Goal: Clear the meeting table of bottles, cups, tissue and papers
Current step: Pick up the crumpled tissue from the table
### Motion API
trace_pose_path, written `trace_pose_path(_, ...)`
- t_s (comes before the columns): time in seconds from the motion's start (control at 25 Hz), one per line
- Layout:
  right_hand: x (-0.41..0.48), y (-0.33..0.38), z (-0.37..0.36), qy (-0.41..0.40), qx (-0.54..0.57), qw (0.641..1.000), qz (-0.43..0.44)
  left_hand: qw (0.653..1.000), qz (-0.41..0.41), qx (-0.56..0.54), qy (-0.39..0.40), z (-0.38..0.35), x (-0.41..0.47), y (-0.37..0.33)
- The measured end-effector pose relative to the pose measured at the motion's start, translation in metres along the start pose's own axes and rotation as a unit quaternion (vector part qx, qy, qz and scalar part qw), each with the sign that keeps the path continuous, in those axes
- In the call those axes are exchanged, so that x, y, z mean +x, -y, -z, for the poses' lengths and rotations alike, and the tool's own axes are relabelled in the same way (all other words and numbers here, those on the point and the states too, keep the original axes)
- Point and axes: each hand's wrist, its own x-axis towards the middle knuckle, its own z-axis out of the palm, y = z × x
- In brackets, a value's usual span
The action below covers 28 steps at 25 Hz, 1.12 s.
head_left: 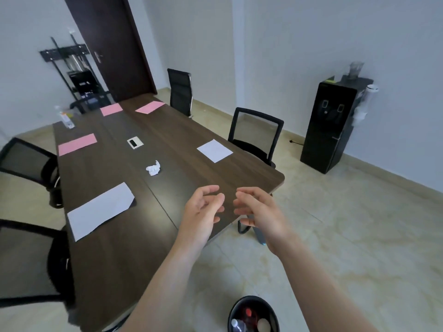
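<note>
Hovering left hand [203, 212] and right hand [260, 215] over the surface [107, 259] corner, fingers [249, 195] loosely curled and empty, likely readying to reach the crumpled tissue [153, 167] next

Your left hand [203, 212] and right hand [257, 213] reach forward on bare forearms, close together, palms turned toward each other, fingers loosely curled, neither one holding anything.

both hands, left [203, 212] and right [259, 212], hang empty with loose fingers over the table [115, 248] edge. a tissue [153, 167] and papers [99, 210] lie on the table. a bin [253, 315] sits beside the table.
</note>
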Motion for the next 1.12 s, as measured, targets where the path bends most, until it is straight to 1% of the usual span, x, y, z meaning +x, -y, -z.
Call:
trace_pose_path(0.16, 0.020, 0.001, -0.034, 0.028, -0.023, 0.999, -0.003, 0.999, 0.000, -0.012, -0.035, 0.032, 0.015, -0.003)
trace_pose_path(0.32, 0.045, 0.001, -0.067, 0.035, -0.046, 0.998, -0.007, 0.999, 0.006, -0.018, -0.049, 0.062, 0.040, 0.002)
trace_pose_path(0.52, 0.095, -0.004, -0.129, 0.035, -0.092, 0.995, -0.022, 0.998, 0.016, -0.017, -0.062, 0.123, 0.092, 0.014)
trace_pose_path(0.8, 0.179, -0.033, -0.216, 0.024, -0.157, 0.984, -0.077, 0.994, 0.070, -0.001, -0.085, 0.227, 0.171, 0.048)
trace_pose_path(0.96, 0.207, -0.047, -0.256, 0.054, -0.187, 0.977, -0.088, 0.991, 0.098, 0.044, -0.085, 0.273, 0.192, 0.072)
trace_pose_path(1.12, 0.234, -0.056, -0.286, 0.075, -0.210, 0.970, -0.094, 0.988, 0.111, 0.048, -0.099, 0.301, 0.211, 0.087)
